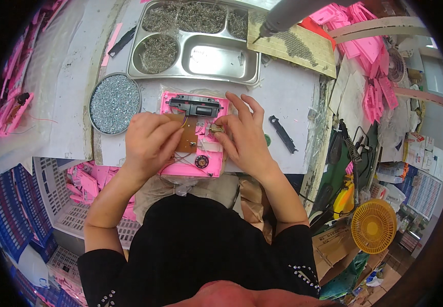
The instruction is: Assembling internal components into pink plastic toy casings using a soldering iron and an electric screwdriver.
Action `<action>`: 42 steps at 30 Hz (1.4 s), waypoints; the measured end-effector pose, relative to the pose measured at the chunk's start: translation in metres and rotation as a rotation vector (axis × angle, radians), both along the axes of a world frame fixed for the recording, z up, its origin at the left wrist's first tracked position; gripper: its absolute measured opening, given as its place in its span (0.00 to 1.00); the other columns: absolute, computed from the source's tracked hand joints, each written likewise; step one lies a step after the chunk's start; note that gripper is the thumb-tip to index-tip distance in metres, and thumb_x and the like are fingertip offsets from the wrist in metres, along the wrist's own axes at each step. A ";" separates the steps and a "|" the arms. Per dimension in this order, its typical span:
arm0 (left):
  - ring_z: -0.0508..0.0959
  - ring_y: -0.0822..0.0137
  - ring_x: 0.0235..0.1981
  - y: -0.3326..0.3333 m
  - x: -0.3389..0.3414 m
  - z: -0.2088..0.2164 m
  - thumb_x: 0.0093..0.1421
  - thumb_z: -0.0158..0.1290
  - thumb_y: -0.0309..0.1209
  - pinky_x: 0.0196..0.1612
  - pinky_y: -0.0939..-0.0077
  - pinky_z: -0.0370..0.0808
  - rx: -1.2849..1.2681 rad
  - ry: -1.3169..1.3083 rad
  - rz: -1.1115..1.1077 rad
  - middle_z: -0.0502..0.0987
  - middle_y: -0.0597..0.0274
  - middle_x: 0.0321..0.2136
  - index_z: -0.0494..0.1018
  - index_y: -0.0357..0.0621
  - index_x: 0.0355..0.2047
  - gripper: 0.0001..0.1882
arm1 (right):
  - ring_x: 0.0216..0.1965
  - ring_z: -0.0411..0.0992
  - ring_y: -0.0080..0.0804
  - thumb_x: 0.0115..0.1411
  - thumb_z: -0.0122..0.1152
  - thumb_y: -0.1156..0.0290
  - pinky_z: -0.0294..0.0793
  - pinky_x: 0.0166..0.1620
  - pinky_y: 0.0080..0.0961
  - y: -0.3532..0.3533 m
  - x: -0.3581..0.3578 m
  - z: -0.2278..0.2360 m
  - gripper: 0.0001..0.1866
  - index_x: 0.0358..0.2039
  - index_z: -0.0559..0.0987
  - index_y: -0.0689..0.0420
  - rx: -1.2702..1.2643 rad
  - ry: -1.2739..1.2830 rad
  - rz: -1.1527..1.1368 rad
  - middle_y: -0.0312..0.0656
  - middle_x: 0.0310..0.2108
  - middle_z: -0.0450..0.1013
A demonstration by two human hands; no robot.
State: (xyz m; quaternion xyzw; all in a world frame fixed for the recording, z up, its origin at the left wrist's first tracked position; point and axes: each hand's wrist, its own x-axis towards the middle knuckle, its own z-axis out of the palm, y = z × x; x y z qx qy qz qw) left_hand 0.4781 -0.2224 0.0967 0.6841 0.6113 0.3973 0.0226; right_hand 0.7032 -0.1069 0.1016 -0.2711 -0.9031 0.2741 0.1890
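Lying flat on the white worktop (293, 97), the pink plastic housing (180, 169) sits open side up, dead centre in front of the person; black rectangular module (195, 105) along its far edge, brown circuit board (186, 134) in the middle, small round black speaker (201, 161) near the front, thin wires across it. Left hand (149, 139) rests on the board, fingers curled together and pressing; right hand (244, 134) pinches a small metallic part (216, 128) between thumb and forefinger, other fingers spread. Around: round tin of screws (114, 103) to the left, steel compartment tray (196, 43) behind, loose black strip (282, 133) to the right, hanging electric screwdriver (283, 15) above. White crate of pink parts (86, 192) lower left; yellow fan (373, 226) at right.
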 end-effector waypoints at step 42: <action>0.80 0.57 0.37 -0.003 -0.031 -0.015 0.52 0.69 0.27 0.47 0.65 0.74 -0.045 -0.305 -0.032 0.81 0.58 0.36 0.78 0.44 0.38 0.15 | 0.62 0.64 0.56 0.43 0.73 0.79 0.73 0.53 0.42 -0.006 -0.054 -0.007 0.11 0.28 0.81 0.57 0.271 0.243 -0.002 0.45 0.55 0.76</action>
